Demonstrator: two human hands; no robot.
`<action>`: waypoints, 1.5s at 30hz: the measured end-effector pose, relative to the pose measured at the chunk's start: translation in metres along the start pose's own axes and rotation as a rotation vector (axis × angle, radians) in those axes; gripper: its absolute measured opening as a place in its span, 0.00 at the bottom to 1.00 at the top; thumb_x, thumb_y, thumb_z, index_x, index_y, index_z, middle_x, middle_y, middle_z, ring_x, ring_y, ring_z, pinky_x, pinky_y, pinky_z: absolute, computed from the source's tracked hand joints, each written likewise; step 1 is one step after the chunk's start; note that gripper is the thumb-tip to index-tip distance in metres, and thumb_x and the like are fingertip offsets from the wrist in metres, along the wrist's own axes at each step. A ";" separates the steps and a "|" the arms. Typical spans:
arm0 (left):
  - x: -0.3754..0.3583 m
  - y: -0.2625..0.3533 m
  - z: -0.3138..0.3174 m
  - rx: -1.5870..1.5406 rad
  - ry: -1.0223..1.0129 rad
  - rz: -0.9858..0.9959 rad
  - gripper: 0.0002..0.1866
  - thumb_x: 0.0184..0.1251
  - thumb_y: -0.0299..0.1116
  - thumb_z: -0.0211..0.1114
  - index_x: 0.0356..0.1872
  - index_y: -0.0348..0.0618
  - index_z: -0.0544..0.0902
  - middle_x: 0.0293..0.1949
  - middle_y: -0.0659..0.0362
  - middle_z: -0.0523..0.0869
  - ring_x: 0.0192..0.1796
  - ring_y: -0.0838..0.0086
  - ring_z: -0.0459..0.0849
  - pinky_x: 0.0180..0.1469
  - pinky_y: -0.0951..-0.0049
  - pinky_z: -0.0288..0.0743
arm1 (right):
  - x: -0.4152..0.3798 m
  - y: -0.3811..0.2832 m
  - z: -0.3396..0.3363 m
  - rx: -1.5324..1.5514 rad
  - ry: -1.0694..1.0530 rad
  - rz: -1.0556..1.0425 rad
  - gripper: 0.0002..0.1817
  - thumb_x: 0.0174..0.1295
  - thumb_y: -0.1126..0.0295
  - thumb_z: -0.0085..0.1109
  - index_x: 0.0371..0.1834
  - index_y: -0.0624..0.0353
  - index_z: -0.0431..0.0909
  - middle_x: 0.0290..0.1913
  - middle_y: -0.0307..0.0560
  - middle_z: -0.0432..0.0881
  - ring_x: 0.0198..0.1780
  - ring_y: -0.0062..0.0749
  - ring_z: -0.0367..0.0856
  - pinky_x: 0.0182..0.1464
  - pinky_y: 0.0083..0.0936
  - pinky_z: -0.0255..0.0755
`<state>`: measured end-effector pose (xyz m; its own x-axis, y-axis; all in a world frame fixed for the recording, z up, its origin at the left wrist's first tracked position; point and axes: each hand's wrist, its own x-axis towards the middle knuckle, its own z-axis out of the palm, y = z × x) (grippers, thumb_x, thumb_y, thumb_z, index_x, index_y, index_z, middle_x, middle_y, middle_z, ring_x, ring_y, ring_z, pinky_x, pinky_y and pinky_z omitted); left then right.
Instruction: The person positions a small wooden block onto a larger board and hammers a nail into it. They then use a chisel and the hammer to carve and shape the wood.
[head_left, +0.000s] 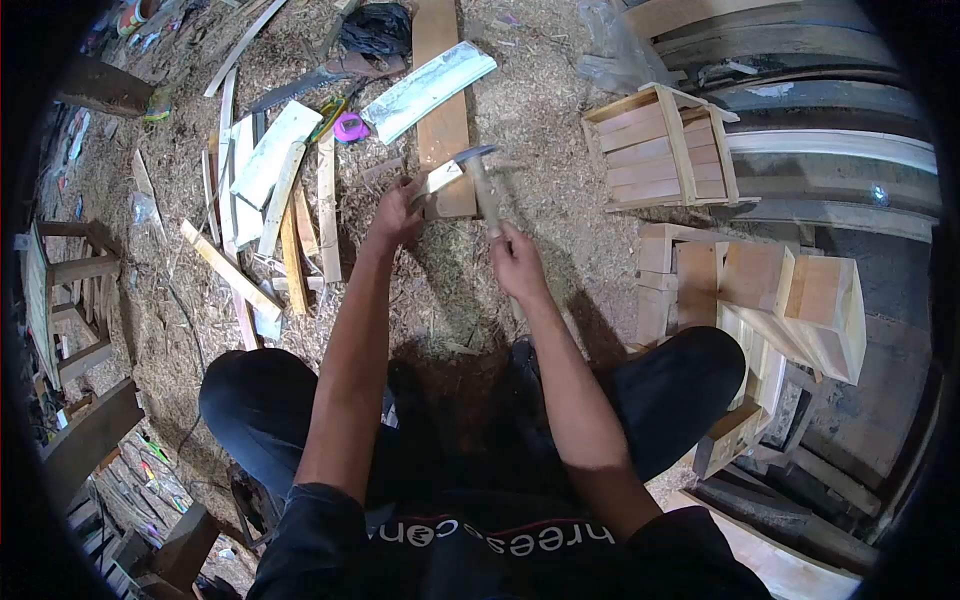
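Note:
My right hand (517, 262) is closed round the wooden handle of a hammer (483, 190). The hammer's dark metal head lies over the right end of a short pale piece of wood (441, 177), and its handle looks slightly blurred. With my left hand (399, 208) I grip that piece by its left end. Both are above the near end of a long brown board (440, 115) on the ground. A whitish painted plank (430, 90) rests across this board farther up.
Left of the board lie a pink tape measure (350, 127), a handsaw (300, 88), another whitish plank (278, 152) and several wood strips (232, 270). To the right stand a slatted wooden crate (655, 150) and wooden boxes (790, 300). Shavings cover the ground.

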<state>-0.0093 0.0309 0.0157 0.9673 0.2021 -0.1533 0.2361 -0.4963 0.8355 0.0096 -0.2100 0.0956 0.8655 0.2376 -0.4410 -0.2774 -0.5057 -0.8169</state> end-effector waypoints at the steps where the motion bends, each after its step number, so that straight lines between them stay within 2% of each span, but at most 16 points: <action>1: 0.001 -0.004 0.000 0.000 0.010 0.038 0.27 0.69 0.41 0.64 0.70 0.53 0.74 0.62 0.36 0.75 0.64 0.42 0.77 0.67 0.55 0.71 | -0.003 -0.004 0.000 -0.072 -0.031 -0.030 0.16 0.77 0.61 0.49 0.56 0.60 0.78 0.25 0.38 0.76 0.26 0.21 0.73 0.30 0.27 0.69; 3: 0.003 -0.011 0.002 0.003 0.026 0.072 0.27 0.70 0.42 0.63 0.70 0.53 0.74 0.62 0.36 0.75 0.63 0.42 0.77 0.66 0.54 0.71 | -0.003 -0.006 -0.005 0.005 -0.140 0.043 0.16 0.77 0.61 0.48 0.56 0.60 0.78 0.25 0.39 0.77 0.26 0.21 0.73 0.29 0.26 0.68; 5: 0.005 -0.016 0.005 0.052 0.035 0.108 0.27 0.70 0.43 0.62 0.70 0.53 0.74 0.62 0.36 0.75 0.63 0.42 0.77 0.66 0.54 0.71 | 0.003 0.007 0.005 0.185 0.068 0.020 0.16 0.77 0.61 0.48 0.55 0.60 0.79 0.25 0.41 0.78 0.26 0.21 0.74 0.29 0.27 0.68; 9: 0.002 -0.010 0.003 0.092 -0.004 0.097 0.28 0.69 0.42 0.63 0.69 0.52 0.75 0.62 0.36 0.75 0.62 0.42 0.77 0.65 0.54 0.72 | -0.003 0.000 0.008 -0.150 -0.099 -0.110 0.17 0.77 0.61 0.48 0.58 0.58 0.77 0.26 0.45 0.79 0.27 0.27 0.78 0.31 0.30 0.71; 11: 0.005 -0.022 0.009 0.104 0.124 0.251 0.29 0.64 0.30 0.65 0.69 0.48 0.74 0.50 0.38 0.78 0.51 0.42 0.80 0.57 0.55 0.74 | -0.006 0.005 0.016 -0.086 -0.028 -0.100 0.17 0.76 0.60 0.49 0.59 0.59 0.76 0.28 0.50 0.80 0.29 0.35 0.80 0.34 0.34 0.72; 14: 0.001 -0.020 0.010 0.128 0.152 0.262 0.30 0.65 0.30 0.65 0.70 0.51 0.74 0.51 0.39 0.78 0.53 0.44 0.80 0.57 0.55 0.74 | -0.020 -0.006 0.020 0.023 -0.006 0.008 0.18 0.76 0.60 0.49 0.59 0.60 0.76 0.29 0.54 0.81 0.31 0.42 0.80 0.38 0.37 0.73; 17: 0.002 -0.010 0.005 0.148 0.096 0.213 0.29 0.65 0.31 0.65 0.69 0.50 0.74 0.51 0.41 0.79 0.53 0.46 0.80 0.57 0.56 0.75 | -0.022 0.005 0.028 -0.155 0.129 -0.214 0.18 0.76 0.61 0.48 0.59 0.61 0.76 0.28 0.54 0.80 0.30 0.42 0.80 0.38 0.36 0.73; 19: 0.003 -0.020 0.009 0.153 0.122 0.228 0.29 0.64 0.31 0.65 0.69 0.49 0.75 0.51 0.41 0.79 0.53 0.46 0.80 0.57 0.57 0.75 | -0.021 0.021 0.037 0.019 0.119 -0.080 0.18 0.76 0.61 0.47 0.58 0.63 0.76 0.27 0.53 0.79 0.30 0.43 0.79 0.37 0.36 0.73; 24: 0.006 -0.029 0.009 0.140 0.122 0.232 0.29 0.64 0.32 0.65 0.68 0.49 0.75 0.52 0.41 0.80 0.53 0.46 0.81 0.58 0.56 0.75 | -0.025 -0.001 0.027 0.316 0.049 0.118 0.16 0.78 0.63 0.46 0.58 0.60 0.76 0.23 0.37 0.75 0.21 0.20 0.71 0.26 0.26 0.68; 28: 0.004 -0.030 0.011 0.203 0.114 0.244 0.27 0.66 0.37 0.65 0.67 0.49 0.76 0.53 0.41 0.81 0.55 0.45 0.81 0.58 0.53 0.76 | -0.022 -0.002 0.018 0.057 -0.084 0.073 0.16 0.78 0.62 0.46 0.58 0.61 0.75 0.24 0.38 0.75 0.23 0.21 0.73 0.27 0.26 0.69; 31: 0.007 -0.030 0.008 0.250 0.126 0.211 0.26 0.66 0.38 0.65 0.67 0.51 0.76 0.54 0.41 0.81 0.55 0.45 0.81 0.57 0.52 0.76 | -0.014 0.013 0.027 0.236 0.099 0.008 0.17 0.78 0.61 0.46 0.56 0.61 0.76 0.24 0.39 0.76 0.25 0.22 0.75 0.29 0.28 0.70; 33: 0.004 -0.027 0.010 0.219 0.118 0.214 0.26 0.66 0.38 0.65 0.66 0.53 0.77 0.55 0.41 0.81 0.55 0.45 0.82 0.57 0.51 0.76 | -0.015 0.015 0.023 -0.082 -0.040 -0.005 0.18 0.77 0.59 0.47 0.56 0.61 0.77 0.27 0.46 0.79 0.29 0.31 0.80 0.35 0.33 0.74; 36: 0.005 -0.022 0.004 0.205 0.114 0.197 0.24 0.67 0.37 0.64 0.65 0.57 0.78 0.54 0.42 0.81 0.53 0.45 0.83 0.57 0.50 0.77 | -0.025 0.000 0.029 0.098 0.126 0.042 0.19 0.76 0.58 0.48 0.58 0.61 0.77 0.31 0.55 0.82 0.34 0.43 0.83 0.40 0.39 0.75; 39: 0.001 -0.019 0.002 0.257 0.136 0.243 0.23 0.68 0.36 0.63 0.65 0.58 0.78 0.52 0.43 0.82 0.52 0.45 0.83 0.55 0.52 0.78 | -0.020 -0.002 0.015 -0.154 -0.023 -0.089 0.20 0.76 0.58 0.49 0.59 0.61 0.76 0.32 0.54 0.83 0.34 0.41 0.84 0.39 0.38 0.75; 42: 0.004 -0.001 -0.006 0.134 0.029 0.152 0.22 0.69 0.35 0.62 0.65 0.58 0.78 0.54 0.45 0.81 0.56 0.47 0.81 0.58 0.48 0.75 | -0.019 -0.001 0.020 0.025 0.087 -0.005 0.20 0.76 0.58 0.49 0.59 0.63 0.75 0.31 0.54 0.82 0.33 0.41 0.83 0.38 0.37 0.75; 45: -0.002 -0.001 0.000 0.384 0.129 0.121 0.22 0.69 0.37 0.60 0.65 0.59 0.79 0.58 0.49 0.79 0.61 0.49 0.76 0.63 0.43 0.68 | -0.022 0.002 0.021 0.204 0.199 0.090 0.22 0.76 0.57 0.50 0.61 0.65 0.74 0.35 0.59 0.84 0.37 0.51 0.84 0.41 0.41 0.76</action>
<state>-0.0112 0.0315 0.0151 0.9763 0.2156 0.0217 0.1629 -0.7965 0.5823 -0.0185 -0.1992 0.0957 0.8927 0.0216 -0.4501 -0.4176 -0.3356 -0.8444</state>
